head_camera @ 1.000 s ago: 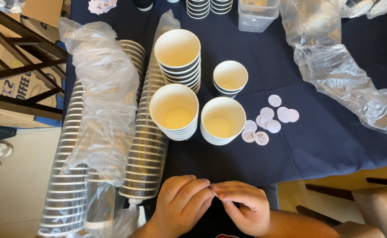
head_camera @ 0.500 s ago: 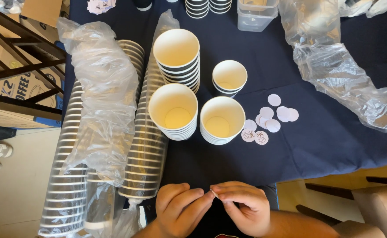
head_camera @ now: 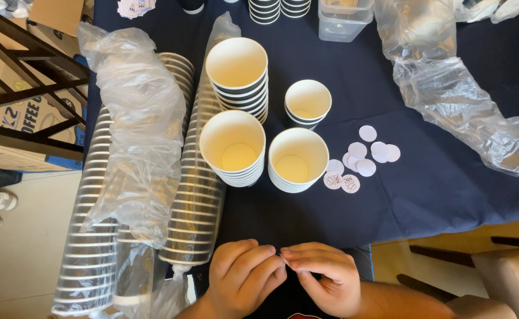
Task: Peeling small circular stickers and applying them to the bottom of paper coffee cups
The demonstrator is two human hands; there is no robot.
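Both grips pinch one tiny sticker (head_camera: 282,257) between fingertips | left hand (head_camera: 242,277) | right hand (head_camera: 324,277) | cups (head_camera: 236,147) well beyond

Beyond our hands (head_camera: 283,277) we saw a table under a navy cloth (head_camera: 437,195), bearing upright stacks of paper cups (head_camera: 234,147), sleeved stacks (head_camera: 194,195) lying to their left, and round stickers (head_camera: 360,159) to their right.

Round white stickers (head_camera: 363,158) scattered centre-right on the dark cloth — brown printed cardboard box (head_camera: 20,121) at left edge
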